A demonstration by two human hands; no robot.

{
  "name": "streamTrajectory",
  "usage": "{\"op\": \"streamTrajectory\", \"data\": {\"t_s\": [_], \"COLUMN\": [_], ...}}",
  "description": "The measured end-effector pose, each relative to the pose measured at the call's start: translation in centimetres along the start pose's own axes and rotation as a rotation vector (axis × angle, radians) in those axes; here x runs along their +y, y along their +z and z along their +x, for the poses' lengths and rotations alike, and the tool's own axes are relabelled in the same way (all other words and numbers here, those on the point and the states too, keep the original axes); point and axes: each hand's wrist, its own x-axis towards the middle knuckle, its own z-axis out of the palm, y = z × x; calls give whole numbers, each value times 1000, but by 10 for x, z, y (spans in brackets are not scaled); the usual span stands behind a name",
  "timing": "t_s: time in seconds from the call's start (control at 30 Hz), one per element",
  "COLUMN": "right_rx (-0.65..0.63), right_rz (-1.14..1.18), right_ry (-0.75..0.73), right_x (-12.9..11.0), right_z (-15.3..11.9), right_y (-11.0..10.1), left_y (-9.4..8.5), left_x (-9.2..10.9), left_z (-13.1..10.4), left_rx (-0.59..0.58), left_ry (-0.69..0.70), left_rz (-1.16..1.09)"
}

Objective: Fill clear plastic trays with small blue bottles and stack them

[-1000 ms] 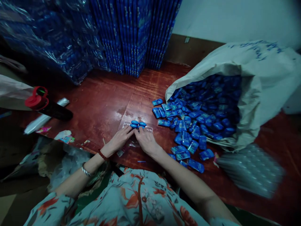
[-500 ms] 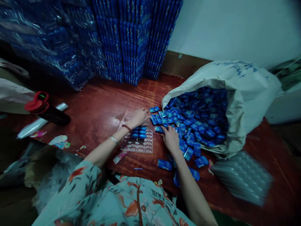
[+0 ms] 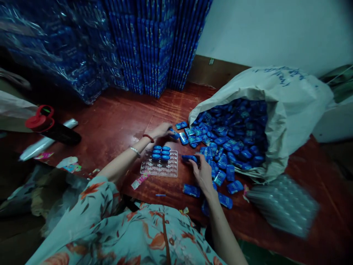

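My left hand point(image 3: 162, 130) is closed on a small blue packet point(image 3: 173, 134) at the near edge of the loose pile. Another blue packet point(image 3: 189, 158) is pinched between the thumb and fingers of my right hand point(image 3: 203, 170), just right of the tray. The clear plastic tray point(image 3: 172, 170) with moulded hollows lies flat below my left wrist. Several blue packets point(image 3: 161, 152) sit in short rows at its upper part; the other hollows show bare plastic. Further blue packets point(image 3: 220, 176) lie scattered around my right hand.
A white sack point(image 3: 292, 110) lies on its side, spilling blue packets onto the red-brown table point(image 3: 124, 114). Stacked clear trays point(image 3: 286, 206) stand at the right. Tall stacks of blue packs point(image 3: 154, 48) rise behind. A red-lidded bottle point(image 3: 59, 132) lies tilted at the left.
My left hand has drawn slightly up and back with a packet in its fingers. My right hand has lifted a packet from the pile and moved slightly down and right.
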Motion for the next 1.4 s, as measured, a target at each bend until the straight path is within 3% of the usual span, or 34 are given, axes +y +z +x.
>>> {"op": "streamTrajectory", "data": {"t_s": [0.1,0.13,0.23,0.33,0.43,0.53,0.63,0.77,0.9,1.03,1.17,1.3,1.4], "right_rx": [-46,-83,-160,-184,-276,-394,-494,-575,-567,-495,-337,-97,35], "right_rz": [110,140,205,150,-65,-308,-461,-587,-591,-499,-417,-308,-389], "right_ry": [-77,-117,-237,-319,-377,-443,-478,-512,-497,-468,-480,-404,-138], "right_x": [-16,-21,-32,-34,-37,-50,-67,-79,-78,-72,-63,-41,-19], "right_z": [-8,-10,-14,-15,-13,-7,0,6,7,2,-12,-23,-18], "right_y": [2,5,21,38,43,37,30,32,35,38,45,37,15], "left_y": [-32,-40,-53,-40,-12,15,30,32,31,37,40,26,13], "left_x": [-13,-16,-16,-9,0,7,10,16,28,35,32,28,35], "left_z": [-43,-63,-130,-185,-211,-215,-208,-197,-182,-165,-162,-169,-156], "left_rx": [103,190,362,375,380,404,389,191,14,-136,-156,-40,127], "left_ry": [-63,-69,-131,-253,-299,-234,-136,-10,123,192,255,291,285], "left_rz": [17,-2,-106,-202,-202,-131,-17,214,465,612,717,748,703]}}
